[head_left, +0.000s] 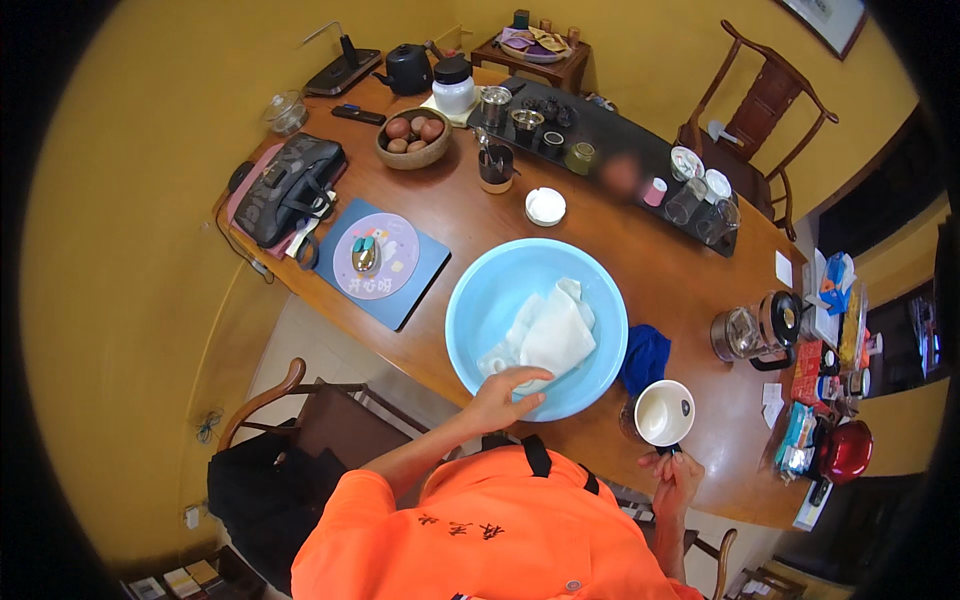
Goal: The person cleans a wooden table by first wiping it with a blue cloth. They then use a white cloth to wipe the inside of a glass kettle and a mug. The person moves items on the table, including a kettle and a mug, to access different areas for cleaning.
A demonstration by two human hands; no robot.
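Note:
A light blue basin stands at the table's near edge, with a crumpled white cloth inside. My left hand reaches over the basin's near rim, thumb and fingers apart and fingertips close to the cloth; I cannot tell whether they touch it. To the right of the basin, my right hand is closed round the dark handle of a white mug. The mug tilts so that its pale inside shows. Beyond it lies a bunched dark blue cloth.
A glass pot with a dark lid stands to the right. Leftward lie a computer mouse on a round mat and a black bag. Farther back are a white ashtray, a bowl of round items and a dark tea tray.

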